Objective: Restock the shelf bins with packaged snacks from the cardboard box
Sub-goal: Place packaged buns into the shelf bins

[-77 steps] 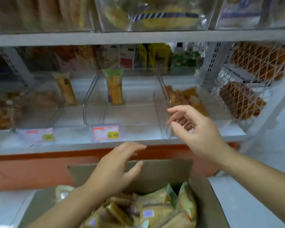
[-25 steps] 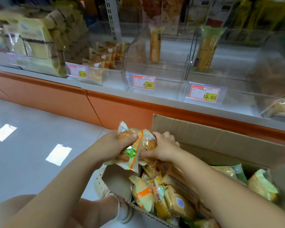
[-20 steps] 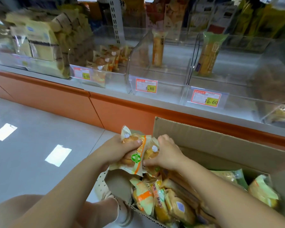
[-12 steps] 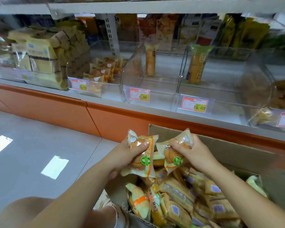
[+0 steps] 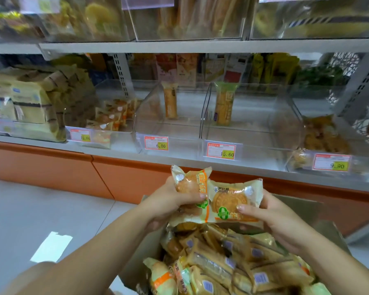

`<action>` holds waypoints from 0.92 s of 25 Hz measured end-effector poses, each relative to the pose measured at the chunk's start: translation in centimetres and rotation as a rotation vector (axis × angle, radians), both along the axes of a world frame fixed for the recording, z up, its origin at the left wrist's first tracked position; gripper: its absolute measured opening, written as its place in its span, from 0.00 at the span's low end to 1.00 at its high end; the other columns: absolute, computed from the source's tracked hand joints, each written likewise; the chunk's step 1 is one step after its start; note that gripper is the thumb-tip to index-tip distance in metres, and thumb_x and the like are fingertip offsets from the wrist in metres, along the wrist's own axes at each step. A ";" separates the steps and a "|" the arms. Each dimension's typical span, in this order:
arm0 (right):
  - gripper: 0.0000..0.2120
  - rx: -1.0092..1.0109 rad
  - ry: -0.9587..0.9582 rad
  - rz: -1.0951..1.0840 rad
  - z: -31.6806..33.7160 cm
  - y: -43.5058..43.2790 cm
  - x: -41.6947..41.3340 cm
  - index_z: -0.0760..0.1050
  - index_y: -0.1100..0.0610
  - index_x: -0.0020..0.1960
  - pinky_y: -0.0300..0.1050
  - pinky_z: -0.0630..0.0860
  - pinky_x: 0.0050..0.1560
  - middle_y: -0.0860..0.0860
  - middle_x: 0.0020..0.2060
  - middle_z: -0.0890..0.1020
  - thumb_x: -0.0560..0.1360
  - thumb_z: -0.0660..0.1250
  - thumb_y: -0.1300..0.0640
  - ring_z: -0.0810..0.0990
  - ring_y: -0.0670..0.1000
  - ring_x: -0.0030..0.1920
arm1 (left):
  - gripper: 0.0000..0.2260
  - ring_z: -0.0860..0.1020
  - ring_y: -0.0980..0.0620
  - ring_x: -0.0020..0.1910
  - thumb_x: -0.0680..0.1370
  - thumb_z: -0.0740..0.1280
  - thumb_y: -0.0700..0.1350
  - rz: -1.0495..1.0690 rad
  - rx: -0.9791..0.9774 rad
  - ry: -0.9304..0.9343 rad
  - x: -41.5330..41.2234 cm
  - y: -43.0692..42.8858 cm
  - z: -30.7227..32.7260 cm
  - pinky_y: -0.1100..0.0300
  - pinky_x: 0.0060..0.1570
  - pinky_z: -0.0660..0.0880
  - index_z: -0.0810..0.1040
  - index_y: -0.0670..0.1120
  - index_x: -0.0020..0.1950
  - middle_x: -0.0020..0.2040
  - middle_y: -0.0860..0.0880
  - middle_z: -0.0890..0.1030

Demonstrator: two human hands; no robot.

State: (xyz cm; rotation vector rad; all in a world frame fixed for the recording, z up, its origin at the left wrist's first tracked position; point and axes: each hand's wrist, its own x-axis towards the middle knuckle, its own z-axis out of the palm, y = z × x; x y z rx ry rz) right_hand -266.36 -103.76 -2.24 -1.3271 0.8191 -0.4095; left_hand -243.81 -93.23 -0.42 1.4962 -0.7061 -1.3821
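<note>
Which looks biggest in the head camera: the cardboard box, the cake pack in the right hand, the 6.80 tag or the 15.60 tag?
1. cardboard box
2. cake pack held by the right hand, though being close to the camera enlarges it
3. 15.60 tag and 6.80 tag: these look about alike

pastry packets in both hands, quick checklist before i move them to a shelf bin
1. Grip: left hand curls round its pastry packet: ok.
2. Grip: right hand curls round the second packet: ok.
3. Both packets held above the cardboard box and its contents: ok.
4. Matching bin: the left bin holds similar orange-striped packets, but they are blurred: cannot tell.
5. Room in that bin: ok, only partly filled.
6. Wrappers undamaged: cannot tell.
</note>
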 end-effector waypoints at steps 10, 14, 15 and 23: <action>0.41 0.068 -0.097 -0.084 -1.0 0.5 2.6 0.78 0.44 0.57 0.55 0.74 0.60 0.54 0.54 0.84 0.46 0.85 0.43 0.83 0.57 0.55 | 0.37 0.84 0.44 0.53 0.61 0.83 0.47 0.102 -0.080 0.037 2.6 0.7 -1.8 0.45 0.57 0.79 0.71 0.47 0.66 0.55 0.44 0.84; 0.43 0.114 -0.105 -0.092 0.1 1.1 4.3 0.78 0.48 0.57 0.56 0.75 0.59 0.56 0.53 0.84 0.44 0.85 0.46 0.84 0.59 0.53 | 0.28 0.84 0.42 0.51 0.68 0.78 0.43 0.163 -0.086 0.168 3.9 1.6 -1.3 0.48 0.51 0.81 0.71 0.44 0.64 0.53 0.41 0.84; 0.44 0.118 -0.105 -0.102 0.2 1.3 4.8 0.77 0.49 0.59 0.56 0.75 0.59 0.57 0.53 0.84 0.44 0.85 0.46 0.84 0.58 0.53 | 0.25 0.84 0.41 0.50 0.70 0.75 0.42 0.178 -0.092 0.215 4.2 1.8 -1.1 0.49 0.49 0.81 0.72 0.43 0.65 0.53 0.40 0.84; 0.28 0.106 -0.080 -0.149 2.7 2.0 9.0 0.74 0.55 0.61 0.58 0.78 0.54 0.57 0.51 0.85 0.63 0.76 0.56 0.84 0.59 0.51 | 0.18 0.84 0.41 0.46 0.75 0.67 0.38 0.341 -0.208 0.385 6.5 3.4 0.2 0.50 0.42 0.82 0.73 0.38 0.65 0.53 0.35 0.83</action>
